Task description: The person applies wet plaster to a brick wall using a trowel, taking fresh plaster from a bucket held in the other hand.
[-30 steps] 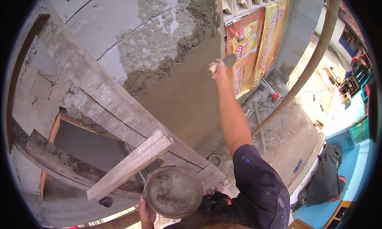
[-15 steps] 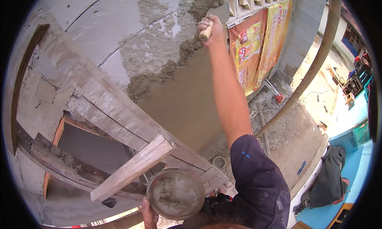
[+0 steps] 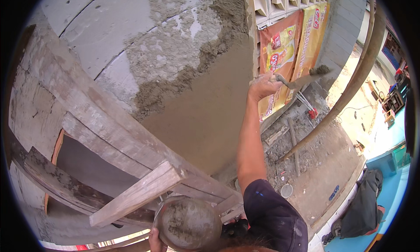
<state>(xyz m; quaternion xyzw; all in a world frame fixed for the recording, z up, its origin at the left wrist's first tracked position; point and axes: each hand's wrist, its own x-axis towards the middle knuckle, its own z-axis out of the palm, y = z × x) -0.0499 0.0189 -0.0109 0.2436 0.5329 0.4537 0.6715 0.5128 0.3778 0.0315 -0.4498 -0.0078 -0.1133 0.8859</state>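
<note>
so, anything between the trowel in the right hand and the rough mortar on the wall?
Nothing visible except the right hand itself, on the left end of the trowel. The orange banner hangs behind the hand, not blocking rough mortar. Depth is hard to judge.

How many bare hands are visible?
2: right hand, right of centre, gripping a grey metal trowel; left hand, bottom, left of centre, holding a round grey bowl.

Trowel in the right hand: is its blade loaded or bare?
Loaded: a dark lump, apparently mortar, shows at the far end of the trowel, beyond the right hand.
</note>
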